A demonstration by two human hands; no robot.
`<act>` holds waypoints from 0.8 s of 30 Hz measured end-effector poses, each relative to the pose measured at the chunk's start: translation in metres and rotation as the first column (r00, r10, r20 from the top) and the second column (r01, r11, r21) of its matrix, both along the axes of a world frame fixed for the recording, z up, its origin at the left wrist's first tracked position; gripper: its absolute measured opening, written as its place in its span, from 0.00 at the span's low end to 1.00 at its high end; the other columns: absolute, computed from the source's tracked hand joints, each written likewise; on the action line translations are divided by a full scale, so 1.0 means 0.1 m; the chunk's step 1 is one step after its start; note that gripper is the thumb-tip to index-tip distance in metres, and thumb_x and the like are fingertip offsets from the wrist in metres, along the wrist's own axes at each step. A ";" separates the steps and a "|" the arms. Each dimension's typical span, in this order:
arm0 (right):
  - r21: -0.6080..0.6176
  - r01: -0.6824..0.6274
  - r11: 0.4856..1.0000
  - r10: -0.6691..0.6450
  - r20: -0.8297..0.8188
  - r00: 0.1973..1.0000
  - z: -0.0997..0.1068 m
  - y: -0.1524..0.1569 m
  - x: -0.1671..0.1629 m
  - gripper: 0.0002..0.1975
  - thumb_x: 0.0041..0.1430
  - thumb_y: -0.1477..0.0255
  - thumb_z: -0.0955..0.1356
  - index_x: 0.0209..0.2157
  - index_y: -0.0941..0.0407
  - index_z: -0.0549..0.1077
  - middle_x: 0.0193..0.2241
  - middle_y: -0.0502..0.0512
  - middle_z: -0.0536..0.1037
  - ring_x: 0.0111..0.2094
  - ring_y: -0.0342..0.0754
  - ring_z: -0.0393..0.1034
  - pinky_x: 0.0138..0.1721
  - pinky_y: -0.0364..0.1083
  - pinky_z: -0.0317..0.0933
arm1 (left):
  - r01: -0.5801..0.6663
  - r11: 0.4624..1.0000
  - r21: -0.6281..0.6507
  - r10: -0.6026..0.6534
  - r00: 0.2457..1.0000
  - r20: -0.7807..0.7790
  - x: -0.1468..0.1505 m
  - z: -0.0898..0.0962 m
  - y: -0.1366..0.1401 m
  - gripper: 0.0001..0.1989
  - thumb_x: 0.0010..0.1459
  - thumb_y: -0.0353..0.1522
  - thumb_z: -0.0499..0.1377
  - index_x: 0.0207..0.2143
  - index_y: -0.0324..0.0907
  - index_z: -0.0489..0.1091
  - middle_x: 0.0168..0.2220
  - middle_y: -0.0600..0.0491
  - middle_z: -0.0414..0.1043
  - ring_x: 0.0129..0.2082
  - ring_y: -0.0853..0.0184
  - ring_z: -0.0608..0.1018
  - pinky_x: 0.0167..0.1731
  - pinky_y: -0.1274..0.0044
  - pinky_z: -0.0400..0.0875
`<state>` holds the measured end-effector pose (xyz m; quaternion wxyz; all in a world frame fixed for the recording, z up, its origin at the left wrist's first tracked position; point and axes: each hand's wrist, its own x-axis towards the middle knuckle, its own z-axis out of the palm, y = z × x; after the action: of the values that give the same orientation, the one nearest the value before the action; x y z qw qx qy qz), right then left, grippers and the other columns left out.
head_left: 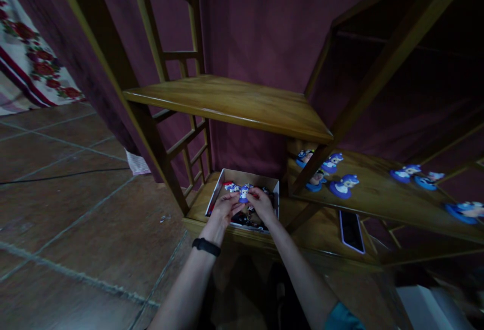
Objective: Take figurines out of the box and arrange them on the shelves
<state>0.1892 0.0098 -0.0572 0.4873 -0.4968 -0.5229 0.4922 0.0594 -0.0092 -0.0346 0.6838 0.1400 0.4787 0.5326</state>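
Between my two hands is a small purple-and-white figurine (244, 195) on a round purple base. My left hand (226, 206) pinches it from the left, and my right hand (260, 201) has its fingers closed on the right side. Both are just above an open cardboard box (279, 189) with white outer sides. Several more small figurines (231, 186) in white, purple, red and black lie inside the box; my hands hide part of them. A black band is on my left wrist.
The box stands on the low wooden shelf (198, 210), beneath a higher board (227, 99). To the right, several figurines (344, 186) stand on another shelf, with a phone (351, 231) below. Slanting wooden posts frame the unit. A black cable (68, 174) crosses the tiled floor.
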 end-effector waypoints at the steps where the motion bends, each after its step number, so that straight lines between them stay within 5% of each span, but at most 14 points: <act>1: 0.013 -0.005 1.000 0.005 0.033 0.999 -0.02 0.01 0.00 0.10 0.45 0.65 0.67 0.29 0.55 0.71 0.28 0.49 0.73 0.29 0.44 0.67 0.30 0.43 0.64 | 0.002 1.000 0.001 -0.002 1.000 -0.012 0.00 0.00 0.00 0.04 0.50 0.21 0.58 0.29 0.35 0.69 0.23 0.49 0.73 0.22 0.70 0.76 0.27 0.77 0.75; 12: 0.096 -0.018 0.995 0.003 0.159 0.987 -0.15 0.08 0.03 0.08 0.48 0.68 0.65 0.30 0.55 0.73 0.28 0.49 0.75 0.30 0.45 0.68 0.34 0.44 0.63 | -0.001 1.000 0.026 0.001 1.000 0.014 0.02 -0.02 -0.03 0.06 0.49 0.19 0.57 0.29 0.35 0.67 0.24 0.50 0.73 0.23 0.69 0.77 0.28 0.76 0.75; 24: -0.024 -0.013 1.000 0.007 -0.226 0.974 0.05 -0.04 -0.03 0.16 0.43 0.72 0.67 0.38 0.54 0.72 0.36 0.50 0.75 0.37 0.47 0.68 0.41 0.46 0.62 | -0.019 0.985 0.173 0.021 1.000 -0.009 0.05 0.03 -0.05 0.15 0.44 0.17 0.60 0.35 0.38 0.69 0.27 0.52 0.74 0.27 0.71 0.77 0.33 0.77 0.73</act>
<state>0.1867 0.0059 -0.0522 0.5348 -0.4411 -0.4603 0.5545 0.0643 -0.0140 -0.0321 0.6610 0.1970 0.4358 0.5783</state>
